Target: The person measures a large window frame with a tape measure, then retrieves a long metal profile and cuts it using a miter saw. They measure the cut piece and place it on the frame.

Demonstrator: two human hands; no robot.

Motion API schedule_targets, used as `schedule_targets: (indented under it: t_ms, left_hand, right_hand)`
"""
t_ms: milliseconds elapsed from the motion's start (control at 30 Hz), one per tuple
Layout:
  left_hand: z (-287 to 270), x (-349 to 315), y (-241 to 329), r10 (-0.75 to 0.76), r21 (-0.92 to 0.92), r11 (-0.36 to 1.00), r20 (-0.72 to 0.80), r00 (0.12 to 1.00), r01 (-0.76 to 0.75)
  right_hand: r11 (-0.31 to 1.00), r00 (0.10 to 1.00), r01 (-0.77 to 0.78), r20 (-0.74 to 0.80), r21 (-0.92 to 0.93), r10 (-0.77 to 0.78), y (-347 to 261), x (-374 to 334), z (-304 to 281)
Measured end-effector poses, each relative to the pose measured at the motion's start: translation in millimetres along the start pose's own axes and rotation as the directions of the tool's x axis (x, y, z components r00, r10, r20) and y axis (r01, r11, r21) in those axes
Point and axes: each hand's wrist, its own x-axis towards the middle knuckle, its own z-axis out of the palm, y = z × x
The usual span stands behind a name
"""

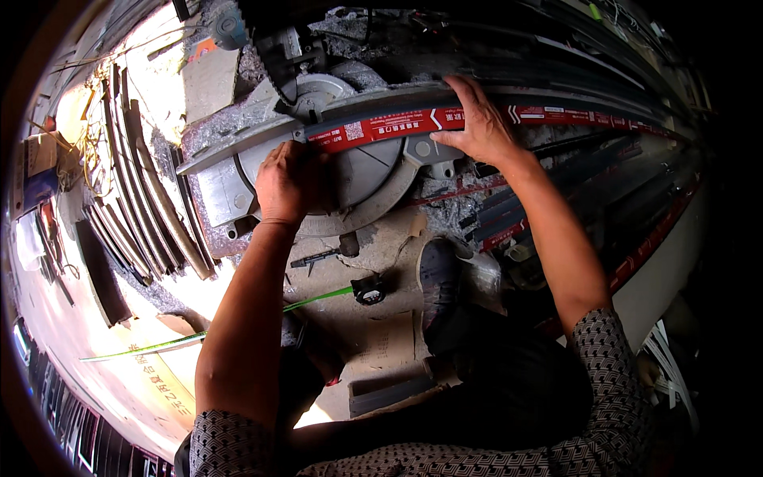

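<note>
A long dark metal profile (556, 116) with red printed film on its near face lies across a mitre saw (366, 173), along the saw's fence (238, 141). My left hand (284, 184) is closed at the profile's left end, its fingertips partly hidden in shadow. Farther right, my right hand (486, 133) straddles the profile, thumb on the near face and fingers over the far side. The saw's blade (280, 75) and head are raised just beyond the profile's left end.
A tape measure (369, 290) with its green blade pulled out leftward lies near my shoe (439, 274). Cut strips (151, 191) are stacked at left. More dark profiles (572, 183) lie at right, and flattened cardboard (381, 340) covers the floor below the saw.
</note>
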Motion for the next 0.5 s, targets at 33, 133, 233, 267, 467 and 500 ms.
schedule_targets:
  t_ms: [33, 133, 233, 267, 467, 500]
  left_hand:
    - [-0.3, 0.0, 0.4, -0.008, 0.002, 1.0, 0.001, 1.0, 0.008]
    - [-0.2, -0.3, 1.9, -0.032, 0.006, 0.999, 0.008, 0.999, 0.032]
    - [-0.5, -0.4, 1.4, -0.042, 0.013, 0.999, 0.016, 0.999, 0.042]
    - [-1.6, 0.0, 0.5, -0.043, 0.017, 0.999, 0.018, 0.999, 0.043]
    - [-0.7, 0.7, -1.9, -0.002, 0.016, 1.0, 0.029, 1.0, 0.002]
    - [1.1, 0.3, -2.8, -0.005, 0.009, 1.0, 0.026, 1.0, 0.005]
  right_hand:
    - [1.0, 1.0, 0.013, -0.005, 0.02, -0.013, 0.6, 0.2, -0.2]
    - [0.999, 0.999, -0.04, 0.002, 0.003, 0.04, -4.5, 0.2, 0.1]
    - [0.998, 0.998, -0.067, 0.012, 0.011, 0.067, -8.4, 1.9, 0.6]
    - [0.998, 0.998, -0.069, 0.007, 0.008, 0.069, -8.9, 1.8, 0.9]
    - [0.995, 0.995, -0.096, 0.005, -0.01, 0.096, -11.8, 2.2, 1.5]
    - [0.995, 0.995, -0.099, 0.007, -0.019, 0.099, -10.6, 1.8, 2.5]
